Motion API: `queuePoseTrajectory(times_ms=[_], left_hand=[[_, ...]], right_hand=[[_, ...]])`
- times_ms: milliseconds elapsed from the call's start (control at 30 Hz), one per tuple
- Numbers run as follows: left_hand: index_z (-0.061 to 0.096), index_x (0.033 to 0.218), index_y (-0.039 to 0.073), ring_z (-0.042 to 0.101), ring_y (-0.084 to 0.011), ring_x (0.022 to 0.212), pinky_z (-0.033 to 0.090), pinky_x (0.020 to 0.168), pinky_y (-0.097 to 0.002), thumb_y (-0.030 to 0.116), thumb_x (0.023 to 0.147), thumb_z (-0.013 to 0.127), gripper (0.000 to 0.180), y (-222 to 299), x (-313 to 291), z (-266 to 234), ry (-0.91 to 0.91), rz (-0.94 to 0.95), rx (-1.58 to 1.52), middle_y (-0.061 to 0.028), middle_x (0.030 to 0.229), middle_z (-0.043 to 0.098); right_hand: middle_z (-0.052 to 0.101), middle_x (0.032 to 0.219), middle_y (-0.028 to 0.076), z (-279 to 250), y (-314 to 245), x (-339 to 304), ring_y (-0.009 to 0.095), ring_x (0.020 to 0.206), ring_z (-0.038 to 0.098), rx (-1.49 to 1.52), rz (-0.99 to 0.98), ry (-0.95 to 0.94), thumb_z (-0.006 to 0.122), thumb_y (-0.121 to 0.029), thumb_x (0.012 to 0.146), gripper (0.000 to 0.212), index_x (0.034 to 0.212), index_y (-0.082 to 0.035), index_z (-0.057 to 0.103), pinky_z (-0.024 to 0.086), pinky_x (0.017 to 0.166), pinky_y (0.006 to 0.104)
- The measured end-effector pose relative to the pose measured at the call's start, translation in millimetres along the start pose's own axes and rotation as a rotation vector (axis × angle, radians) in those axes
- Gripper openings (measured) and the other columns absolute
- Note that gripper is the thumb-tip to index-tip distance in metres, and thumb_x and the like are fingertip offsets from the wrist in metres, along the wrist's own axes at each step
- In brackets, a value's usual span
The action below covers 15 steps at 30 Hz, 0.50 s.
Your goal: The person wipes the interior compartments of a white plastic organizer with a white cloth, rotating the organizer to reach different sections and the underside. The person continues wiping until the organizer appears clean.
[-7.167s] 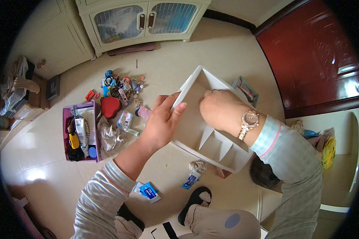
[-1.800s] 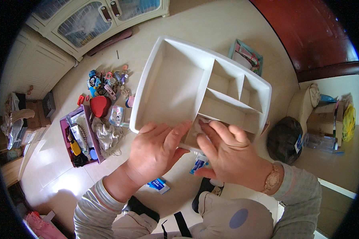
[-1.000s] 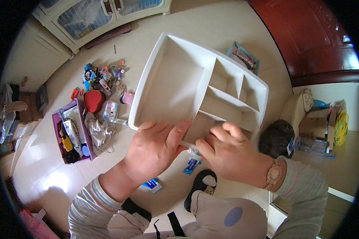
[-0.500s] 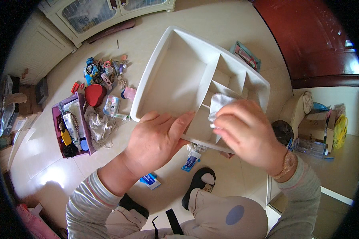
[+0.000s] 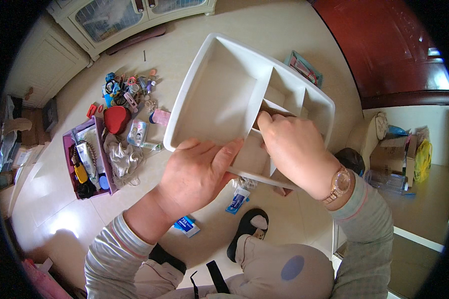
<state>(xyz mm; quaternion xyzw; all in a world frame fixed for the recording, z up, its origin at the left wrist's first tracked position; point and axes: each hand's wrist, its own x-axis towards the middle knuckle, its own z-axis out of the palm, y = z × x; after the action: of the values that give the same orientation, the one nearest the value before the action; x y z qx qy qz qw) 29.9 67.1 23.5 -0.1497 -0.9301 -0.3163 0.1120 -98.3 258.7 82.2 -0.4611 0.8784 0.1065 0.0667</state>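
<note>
A white plastic organizer box [image 5: 217, 94] is tilted toward me, one large compartment at its left and several small ones at its right. My left hand [image 5: 199, 172] grips its near wall, thumb along the inner divider and fingers on the rim. My right hand [image 5: 299, 154] reaches down into a small middle compartment with its fingers bent and closed. The white wipe seen in that hand a moment ago is now hidden behind it and the compartment walls. A watch circles my right wrist.
On the floor to the left lie a purple basket [image 5: 110, 154] of toiletries, a red heart-shaped box [image 5: 116, 119] and a pile of hair accessories [image 5: 129, 92]. Blue-white packets [image 5: 238, 200] lie near my feet. A teal box [image 5: 304, 69] sits behind the organizer; a shelf with a cardboard box [image 5: 388, 154] stands right.
My right hand has moved up and deeper into the middle compartment, turning so its back faces up. The wipe has gone out of sight. My left hand keeps its grip on the organizer.
</note>
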Motion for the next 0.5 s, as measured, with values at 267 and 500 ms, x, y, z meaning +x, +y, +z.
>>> queuePoseTrajectory(times_ms=[267,500], left_hand=[[0.059,0.142,0.005,0.072,-0.0267,0.093,0.053,0.081,-0.0415,0.023,0.075,0.088,0.076,-5,-3,-2,-0.024,0.038,-0.008,-0.0059,0.102,0.074],[0.059,0.143,0.006,0.073,-0.0277,0.098,0.054,0.084,-0.0418,0.023,0.074,0.089,0.077,-3,1,-3,-0.037,-0.002,-0.025,-0.0072,0.109,0.076]], right_hand=[[0.069,0.08,0.016,-58,24,-18,0.032,0.072,0.074,0.113,-0.09,0.246,0.079,-0.015,0.093,0.022,0.106,-0.005,0.064,0.058,0.064,0.042],[0.068,0.107,0.023,-36,27,-28,0.042,0.096,0.07,0.683,0.03,0.198,0.074,-0.014,0.099,0.033,0.122,-0.001,0.054,0.056,0.081,0.0475]])
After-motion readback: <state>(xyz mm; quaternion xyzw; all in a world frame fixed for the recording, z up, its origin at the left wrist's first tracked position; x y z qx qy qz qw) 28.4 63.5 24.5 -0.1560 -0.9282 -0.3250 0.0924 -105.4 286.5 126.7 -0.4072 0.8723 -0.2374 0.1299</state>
